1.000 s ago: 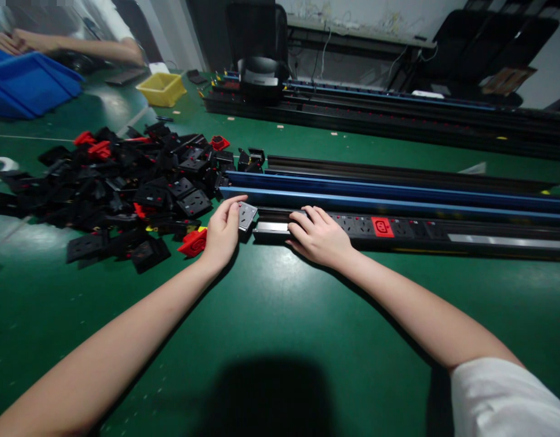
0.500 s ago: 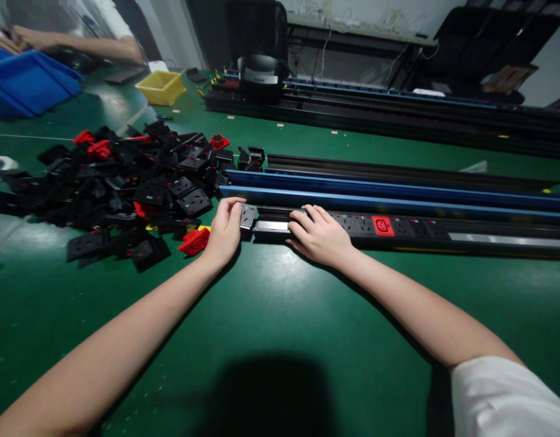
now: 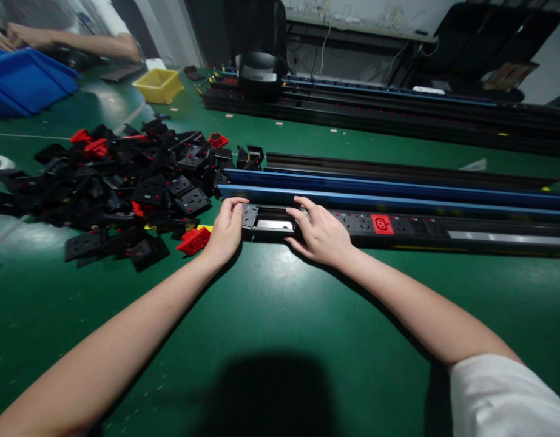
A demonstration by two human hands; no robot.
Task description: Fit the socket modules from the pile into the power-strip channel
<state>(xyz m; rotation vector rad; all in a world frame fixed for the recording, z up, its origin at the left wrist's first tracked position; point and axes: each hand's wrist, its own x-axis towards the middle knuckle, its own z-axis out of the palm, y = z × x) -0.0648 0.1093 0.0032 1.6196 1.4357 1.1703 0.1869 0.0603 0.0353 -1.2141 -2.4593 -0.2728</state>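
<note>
My left hand [image 3: 226, 230] grips a black socket module [image 3: 249, 215] at the open left end of a long black power strip [image 3: 443, 233] lying across the green table. The module touches the strip's end. My right hand [image 3: 321, 233] rests curled on top of the strip just right of a bare metal slot [image 3: 274, 224]. Black sockets and one red socket [image 3: 382, 223] sit in the strip to the right of that hand.
A pile of loose black and red socket modules [image 3: 125, 182] lies at the left. Blue and black rails [image 3: 398, 188] lie behind the strip, more rails [image 3: 398, 112] at the back. A yellow bin [image 3: 159, 85] and blue bin [image 3: 27, 82] stand far left, near another person's arms [image 3: 70, 39].
My left hand has pushed the black socket module rightward until it meets the strip's end. My right hand has slid slightly right, uncovering the metal slot.
</note>
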